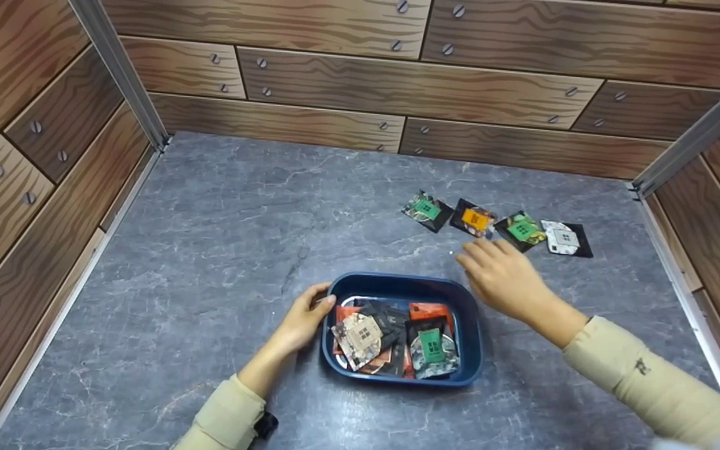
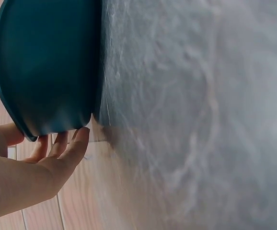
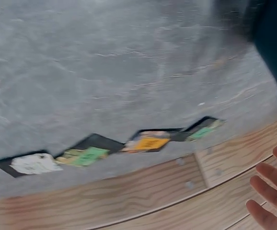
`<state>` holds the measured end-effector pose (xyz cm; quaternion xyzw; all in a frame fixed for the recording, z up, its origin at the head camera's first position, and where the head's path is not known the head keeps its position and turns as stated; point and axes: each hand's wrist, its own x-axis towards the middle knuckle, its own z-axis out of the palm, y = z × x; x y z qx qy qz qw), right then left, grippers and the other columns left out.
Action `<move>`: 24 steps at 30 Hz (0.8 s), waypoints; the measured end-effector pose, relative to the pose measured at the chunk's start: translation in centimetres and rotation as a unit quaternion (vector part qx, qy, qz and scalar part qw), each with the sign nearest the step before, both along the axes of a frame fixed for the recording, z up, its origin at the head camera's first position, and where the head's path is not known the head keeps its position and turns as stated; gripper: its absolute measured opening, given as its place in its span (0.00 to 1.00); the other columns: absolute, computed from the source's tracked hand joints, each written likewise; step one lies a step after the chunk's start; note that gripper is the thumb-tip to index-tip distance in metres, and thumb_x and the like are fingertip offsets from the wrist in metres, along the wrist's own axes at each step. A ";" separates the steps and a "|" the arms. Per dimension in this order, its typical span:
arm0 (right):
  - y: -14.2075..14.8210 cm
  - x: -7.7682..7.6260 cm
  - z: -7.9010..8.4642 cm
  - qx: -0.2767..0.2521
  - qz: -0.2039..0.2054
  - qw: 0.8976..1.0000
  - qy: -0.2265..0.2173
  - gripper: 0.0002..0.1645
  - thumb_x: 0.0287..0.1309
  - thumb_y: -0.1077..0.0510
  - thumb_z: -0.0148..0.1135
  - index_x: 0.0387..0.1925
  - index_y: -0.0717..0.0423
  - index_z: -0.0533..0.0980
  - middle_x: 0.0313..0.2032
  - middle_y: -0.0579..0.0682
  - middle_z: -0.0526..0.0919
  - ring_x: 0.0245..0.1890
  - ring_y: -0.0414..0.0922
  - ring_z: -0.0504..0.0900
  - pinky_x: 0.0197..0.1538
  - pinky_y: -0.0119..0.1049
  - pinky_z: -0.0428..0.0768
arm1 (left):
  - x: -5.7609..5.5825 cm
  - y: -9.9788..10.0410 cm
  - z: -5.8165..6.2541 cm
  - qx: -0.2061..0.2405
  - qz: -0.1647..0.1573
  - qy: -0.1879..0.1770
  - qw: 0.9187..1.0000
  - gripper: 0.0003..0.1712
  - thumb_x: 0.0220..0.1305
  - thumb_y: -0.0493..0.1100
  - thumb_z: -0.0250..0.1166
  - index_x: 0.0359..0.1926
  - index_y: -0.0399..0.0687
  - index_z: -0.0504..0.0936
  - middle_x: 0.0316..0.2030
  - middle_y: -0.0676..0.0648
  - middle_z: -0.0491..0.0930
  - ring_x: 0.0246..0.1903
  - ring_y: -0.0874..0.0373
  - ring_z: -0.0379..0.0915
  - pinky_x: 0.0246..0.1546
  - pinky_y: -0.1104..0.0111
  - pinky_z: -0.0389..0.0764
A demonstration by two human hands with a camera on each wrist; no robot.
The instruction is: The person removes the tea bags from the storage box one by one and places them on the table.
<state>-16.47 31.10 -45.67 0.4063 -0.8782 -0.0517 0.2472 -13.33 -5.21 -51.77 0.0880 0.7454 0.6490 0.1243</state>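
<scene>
My left hand (image 1: 300,322) holds the left end of a dark blue plastic basin (image 1: 407,286), thumb at the rim and fingers along the outer wall. Flat packets lie inside it, among them a beige-labelled packet (image 1: 359,339), a green-labelled packet (image 1: 433,347) and red ones partly covered by others. My right hand (image 1: 502,278) hovers past the basin's right end with nothing in it, its fingers loosely extended in the right wrist view. Just beyond those fingers lies a row of packets: a green-labelled one (image 1: 426,210), an orange-labelled one (image 1: 474,219), another green-labelled one (image 1: 522,231) and a white one (image 1: 565,238).
The grey marbled tabletop (image 1: 222,250) is bounded by wood-patterned panels (image 1: 335,81) at the back and both sides. Metal strips (image 1: 125,72) run up the back corners. A black object (image 1: 266,425) sits at the left sleeve's cuff.
</scene>
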 end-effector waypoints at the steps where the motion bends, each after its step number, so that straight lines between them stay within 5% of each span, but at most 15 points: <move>1: -0.5 0.1 0.1 0.008 0.006 1.000 -0.001 0.19 0.62 0.56 0.52 0.48 0.64 0.80 0.47 0.64 0.83 0.45 0.61 0.81 0.47 0.56 0.81 | 0.0 0.0 0.0 0.000 0.000 0.001 1.000 0.23 0.74 0.36 0.53 0.63 0.23 0.67 0.58 0.27 0.73 0.58 0.36 0.71 0.62 0.51 0.72; 10: -4.5 1.9 1.1 0.100 0.039 0.994 -0.013 0.24 0.55 0.52 0.68 0.51 0.60 0.80 0.51 0.61 0.83 0.50 0.57 0.81 0.52 0.52 0.82 | -0.1 0.0 -0.3 0.000 0.001 -0.002 1.000 0.23 0.74 0.36 0.53 0.63 0.24 0.68 0.58 0.28 0.73 0.58 0.36 0.71 0.63 0.51 0.71; 24: -9.0 2.8 1.5 0.061 0.086 0.991 -0.084 0.20 0.56 0.53 0.69 0.49 0.57 0.82 0.47 0.55 0.84 0.47 0.51 0.81 0.46 0.44 0.82 | -0.1 0.0 -0.6 0.019 -0.007 0.009 1.000 0.22 0.74 0.34 0.53 0.62 0.21 0.67 0.57 0.26 0.73 0.58 0.34 0.70 0.62 0.51 0.72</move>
